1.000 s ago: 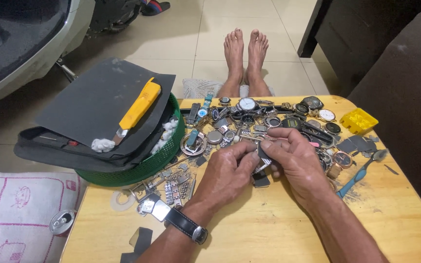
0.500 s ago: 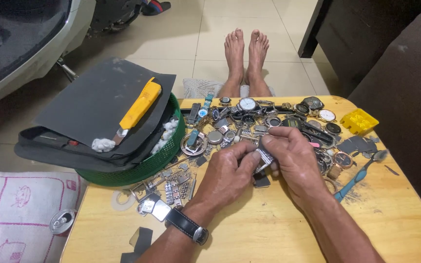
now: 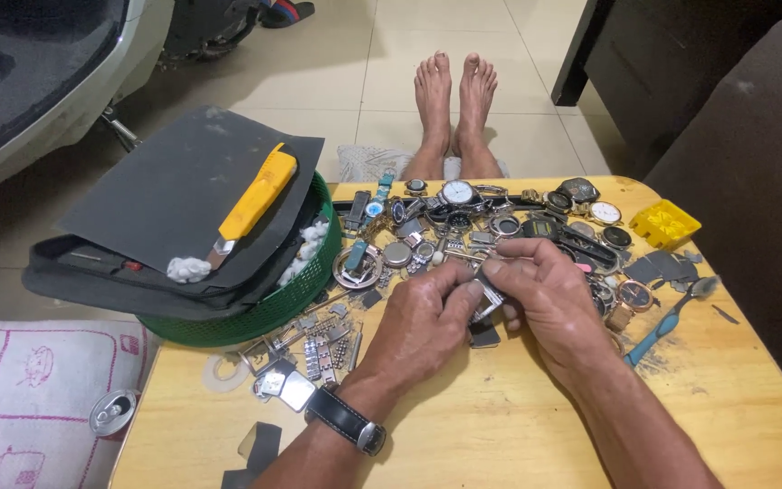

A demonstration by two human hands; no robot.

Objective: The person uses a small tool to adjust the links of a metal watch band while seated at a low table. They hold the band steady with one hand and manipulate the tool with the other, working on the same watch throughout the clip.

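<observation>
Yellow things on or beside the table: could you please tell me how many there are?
2: a yellow tool on the dark sheets over the green basket, and a yellow box at the table's far right edge.

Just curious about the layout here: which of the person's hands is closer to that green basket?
The left. The left hand works just right of the green basket, its wrist close to the rim. The right hand lies farther right, beyond the left, toward the blue toothbrush.

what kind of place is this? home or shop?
Likely a home floor used for watch repair, not a proper shop. A low wooden table holds a heap of watches, bare feet stretch over floor tiles, and a scooter is parked alongside.
</observation>
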